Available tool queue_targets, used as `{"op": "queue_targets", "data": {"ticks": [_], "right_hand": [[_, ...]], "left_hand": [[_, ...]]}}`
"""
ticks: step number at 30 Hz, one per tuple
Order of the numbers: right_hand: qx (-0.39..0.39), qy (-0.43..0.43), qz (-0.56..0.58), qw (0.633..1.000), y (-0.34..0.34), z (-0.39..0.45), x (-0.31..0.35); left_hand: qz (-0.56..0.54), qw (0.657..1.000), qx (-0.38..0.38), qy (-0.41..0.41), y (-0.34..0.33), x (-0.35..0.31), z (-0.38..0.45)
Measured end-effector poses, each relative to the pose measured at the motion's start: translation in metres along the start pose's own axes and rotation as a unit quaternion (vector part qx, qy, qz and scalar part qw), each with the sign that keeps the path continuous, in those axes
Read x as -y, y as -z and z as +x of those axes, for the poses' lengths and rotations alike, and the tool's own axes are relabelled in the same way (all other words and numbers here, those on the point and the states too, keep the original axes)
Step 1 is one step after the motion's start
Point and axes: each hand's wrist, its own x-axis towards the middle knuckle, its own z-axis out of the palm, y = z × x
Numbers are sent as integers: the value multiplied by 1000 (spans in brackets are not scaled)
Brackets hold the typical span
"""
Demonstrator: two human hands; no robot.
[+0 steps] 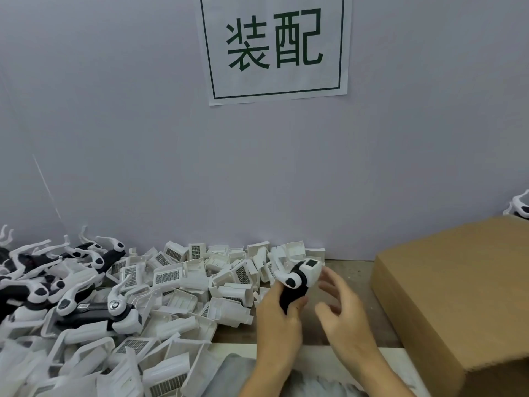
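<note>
Two hands, one black-and-white plastic handheld tool [299, 277] above the wooden bench [352, 272].
Its long axis tilts up and right, white head toward the wall [286, 181]; left hand [279, 319] grips the black handle, right hand [340, 308] open just beside.

There is one cardboard box [458, 296], one paper sign [273, 81], one held handle assembly [297, 279], and uncountably many white grille housings [169, 275] and black-and-white handles [86, 308].

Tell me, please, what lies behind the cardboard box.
Behind the box, a white-and-black part pokes up against the grey wall. Only its top shows; the box covers the rest of it and anything else back there.
</note>
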Motion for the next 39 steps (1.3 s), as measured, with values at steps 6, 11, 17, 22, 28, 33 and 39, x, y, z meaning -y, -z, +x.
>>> {"op": "queue_targets", "data": {"ticks": [6,11,17,22,28,33,39], "right_hand": [[-44,-50,171,983,2,6,3],[-102,-44,126,986,3,14,-5],[-146,-42,108,982,6,16,-10],[-128,-33,139,981,1,14,-5],[-62,-72,209,973,0,7,-3],[-90,-92,184,974,1,9,-4],[-100,-115,162,975,1,12,-6]], "left_hand": [[179,976,100,-70,-4,3,-7],[192,968,134,-84,-3,-1,-8],[181,966,167,-71,-4,-3,-10],[228,963,109,-97,-2,-2,-12],[66,996,-52,30,1,-6,-2],[-333,888,-67,310,14,-7,10],[-308,891,-58,329,13,-9,8]]}}
